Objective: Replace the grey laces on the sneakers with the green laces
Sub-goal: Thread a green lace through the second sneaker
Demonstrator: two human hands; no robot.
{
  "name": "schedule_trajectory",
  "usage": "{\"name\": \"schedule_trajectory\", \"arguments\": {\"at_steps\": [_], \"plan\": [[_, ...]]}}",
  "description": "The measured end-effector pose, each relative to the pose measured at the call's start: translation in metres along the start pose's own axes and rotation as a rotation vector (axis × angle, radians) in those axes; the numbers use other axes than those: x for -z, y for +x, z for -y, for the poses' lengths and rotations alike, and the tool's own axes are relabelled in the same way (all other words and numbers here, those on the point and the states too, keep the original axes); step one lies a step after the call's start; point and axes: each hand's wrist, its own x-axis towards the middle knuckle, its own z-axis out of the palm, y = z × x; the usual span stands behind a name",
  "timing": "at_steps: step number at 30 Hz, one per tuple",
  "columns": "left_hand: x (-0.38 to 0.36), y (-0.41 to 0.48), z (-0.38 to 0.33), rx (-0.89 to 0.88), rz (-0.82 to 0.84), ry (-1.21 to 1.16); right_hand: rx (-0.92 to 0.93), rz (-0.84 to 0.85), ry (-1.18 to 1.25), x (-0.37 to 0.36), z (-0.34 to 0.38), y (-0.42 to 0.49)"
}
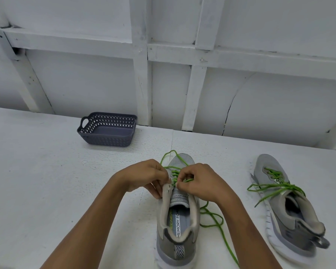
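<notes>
Head view: your left hand (145,176) grips the eyelet flap of the near sneaker (177,226), mid-counter (47,181). Your right hand (198,183) pinches its green lace (213,220) with curled fingers. The second sneaker (291,210), green-laced, lies well to the right, and a basket (107,131) sits behind.

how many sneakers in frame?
2. The centre sneaker stands heel toward camera, left hand gripping it, right hand pinching its green lace; the right sneaker lies tipped over further right. None apparently hidden.
</notes>
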Motion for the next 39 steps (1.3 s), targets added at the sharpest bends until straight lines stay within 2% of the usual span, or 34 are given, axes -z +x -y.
{"name": "schedule_trajectory", "arguments": {"at_steps": [6, 11, 16, 23, 25, 27, 29, 30, 31, 33, 36, 39], "plan": [[0.008, -0.006, 0.005, -0.041, 0.0, -0.014, -0.012, -0.041, 0.073, -0.014, -0.004, 0.0], [0.006, -0.005, 0.003, -0.141, -0.016, 0.13, -0.028, -0.09, 0.141, -0.021, -0.006, -0.005], [0.001, -0.002, 0.009, -0.196, -0.053, 0.145, -0.038, -0.139, 0.201, -0.027, -0.012, -0.008], [0.003, -0.005, 0.026, -0.252, -0.316, 0.225, -0.014, -0.222, 0.231, -0.035, -0.013, -0.01], [0.005, -0.006, 0.027, -0.286, -0.437, 0.129, 0.005, -0.241, 0.203, -0.038, -0.016, -0.011], [0.003, -0.008, 0.023, -0.337, -0.511, -0.181, 0.019, -0.258, 0.177, -0.041, -0.018, -0.012], [0.001, -0.011, 0.017, -0.375, -0.47, -0.614, 0.026, -0.299, 0.151, -0.044, -0.021, -0.013], [0.002, -0.012, 0.014, -0.369, -0.441, -0.747, 0.016, -0.324, 0.137, -0.044, -0.022, -0.013], [0.003, -0.013, 0.014, -0.346, -0.419, -0.783, 0.004, -0.348, 0.135, -0.045, -0.023, -0.014], [0.004, -0.012, 0.017, -0.271, -0.372, -0.594, -0.016, -0.388, 0.187, -0.046, -0.024, -0.016], [0.0, -0.014, 0.019, -0.152, -0.179, -0.087, -0.042, -0.421, 0.299, -0.048, -0.026, -0.018], [-0.002, -0.015, 0.015, -0.131, -0.042, 0.127, -0.07, -0.418, 0.371, -0.049, -0.027, -0.018]]}}
